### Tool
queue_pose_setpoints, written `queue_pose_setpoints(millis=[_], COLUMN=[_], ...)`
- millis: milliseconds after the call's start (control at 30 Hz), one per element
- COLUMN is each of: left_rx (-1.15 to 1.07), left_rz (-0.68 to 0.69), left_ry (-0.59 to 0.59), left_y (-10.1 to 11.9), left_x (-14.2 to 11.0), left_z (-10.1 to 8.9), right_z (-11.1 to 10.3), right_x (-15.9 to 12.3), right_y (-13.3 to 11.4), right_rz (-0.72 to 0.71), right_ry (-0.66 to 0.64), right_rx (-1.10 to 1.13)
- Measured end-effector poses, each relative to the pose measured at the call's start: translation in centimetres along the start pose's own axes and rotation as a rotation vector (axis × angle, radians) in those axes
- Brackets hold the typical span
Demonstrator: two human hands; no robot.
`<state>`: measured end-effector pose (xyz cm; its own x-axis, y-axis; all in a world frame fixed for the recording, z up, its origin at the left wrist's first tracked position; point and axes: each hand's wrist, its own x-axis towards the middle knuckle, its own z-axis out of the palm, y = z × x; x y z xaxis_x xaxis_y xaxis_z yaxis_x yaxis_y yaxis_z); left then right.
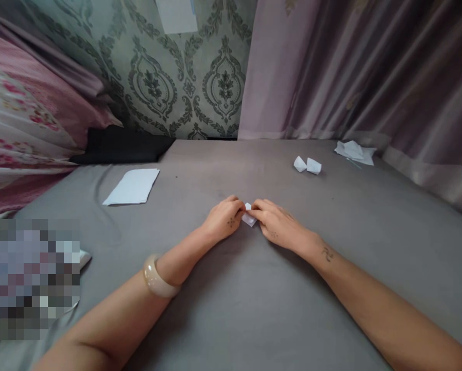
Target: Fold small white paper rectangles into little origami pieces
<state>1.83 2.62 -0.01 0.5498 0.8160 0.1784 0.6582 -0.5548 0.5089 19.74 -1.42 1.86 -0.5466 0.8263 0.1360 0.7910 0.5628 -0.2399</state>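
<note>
Between my two hands a small piece of folded white paper point(249, 220) rests on the grey cloth surface point(231, 288). My left hand point(226, 216) pinches its left side, fingers closed. From the right, my right hand point(276, 222) presses and grips the other side with thumb and fingertips together. Much of the paper is hidden under the fingers, so its full folded shape cannot be made out. A pale bangle point(157, 278) sits round my left forearm.
A stack of white paper sheets point(132, 186) lies to the left, a black cloth point(126, 146) behind it. At the back right are folded white paper pieces point(313, 166) and crumpled paper point(355, 151). Curtains point(308, 67) hang at the sides. A blurred patch covers the lower left.
</note>
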Motion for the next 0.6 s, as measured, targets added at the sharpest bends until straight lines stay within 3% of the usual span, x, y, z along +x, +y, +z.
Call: queue_pose_setpoints(millis=[233, 600], left_rx=[0.122, 0.078], left_rz=[0.11, 0.153], left_ry=[-0.101, 0.001], left_y=[0.8, 0.2], left_x=[-0.9, -1.7], left_z=[-1.2, -0.4], right_z=[0.3, 0.8], right_x=[-1.5, -1.0], right_y=[0.8, 0.9], right_rz=[-0.056, -0.069], right_ry=[0.054, 0.125], right_rx=[0.065, 0.026])
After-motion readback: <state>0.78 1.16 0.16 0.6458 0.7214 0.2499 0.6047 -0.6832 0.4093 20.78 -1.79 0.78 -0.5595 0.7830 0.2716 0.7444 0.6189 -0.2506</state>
